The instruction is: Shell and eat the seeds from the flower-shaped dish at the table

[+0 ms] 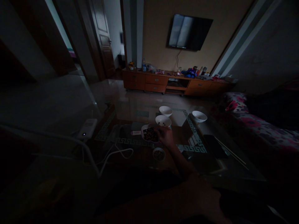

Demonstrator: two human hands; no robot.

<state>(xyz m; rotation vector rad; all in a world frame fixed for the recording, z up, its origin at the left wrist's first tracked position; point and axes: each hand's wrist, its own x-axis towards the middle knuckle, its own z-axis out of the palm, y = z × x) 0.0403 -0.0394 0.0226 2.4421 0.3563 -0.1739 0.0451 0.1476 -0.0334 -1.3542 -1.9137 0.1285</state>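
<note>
The room is dim and details are faint. My right hand reaches over a pale, scallop-edged dish filled with dark, bean-like pieces. Its fingers are drawn together at the right side of the pieces; whatever they hold is too small to make out. A pale pink handle with a label sticks out to the left of the dish. Just beyond stands a white bowl with a few dark pieces inside. Low in the view, my left hand lies across my right forearm, its fingers lost in shadow.
Two more white bowls stand on the patterned glass table. Nearer me is a small bowl with brownish contents. Chopsticks lie right beside a dark flat object. A white device and cable occupy the left.
</note>
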